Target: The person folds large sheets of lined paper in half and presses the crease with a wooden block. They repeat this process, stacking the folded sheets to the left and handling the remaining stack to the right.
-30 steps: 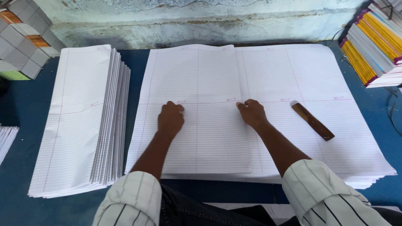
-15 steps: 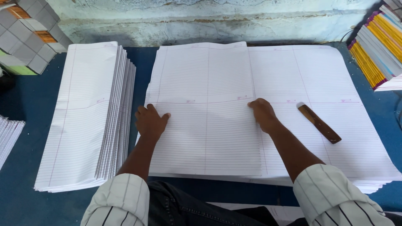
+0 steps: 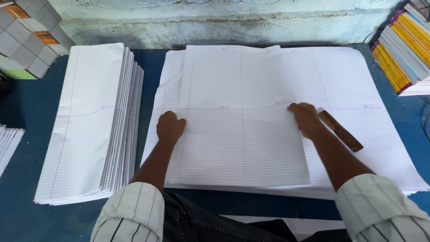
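Top sheet point(image 3: 242, 130), a folded ruled sheet, lies on the big stack point(image 3: 358, 89) of open ruled sheets at centre of the blue desk point(image 3: 27, 125). It sits skewed a bit vs. the stack, w/ its left edge near the stack's left edge and its right edge about mid-stack.

Left hand point(image 3: 170, 127) rests on the sheet's left edge, about halfway up. Fingers curled under, knuckles up; grip looks pressed together, but whether it pinches the edge or just presses down, cannot tell from this angle.

Right hand point(image 3: 305, 118) sits at the sheet's right edge, near the pink cross-line. Fingers bent, tips on the paper; probably holding the edge, though the pinch itself is hidden under the hand.

Wooden stick point(image 3: 340, 131), brown and flat, lies on the stack just beside the right hand, angled down to the right. It touches the paper, apart from the top sheet.

Left of the stack, w/ a gap of bare desk between: a pile of folded sheets point(image 3: 89, 121), edges fanned on its right side. Far left edge shows another bit of paper point(image 3: 8, 143). Top left: grey boxes point(image 3: 27, 40). Top right: stacked notebooks point(image 3: 403, 49) w/ yellow and purple spines. Both sleeves striped white.
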